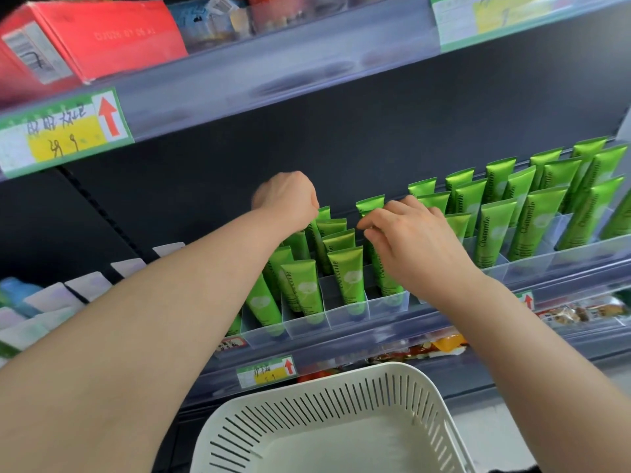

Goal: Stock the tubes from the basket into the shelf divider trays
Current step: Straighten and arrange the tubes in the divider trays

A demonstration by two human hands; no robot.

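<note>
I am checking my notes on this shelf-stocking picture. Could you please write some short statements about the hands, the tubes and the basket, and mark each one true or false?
1. The white slotted basket has no tubes visible in it. True.
2. The green tubes lie flat in the clear divider trays. False: they stand upright, crimped ends up.
3. Both hands are up at the tubes on the shelf. True: the left hand and the right hand are both among the tube tops.
4. The red box stands on the same shelf as the tubes. False: it is on the shelf above.
5. The tubes read "Chamomile". True.
</note>
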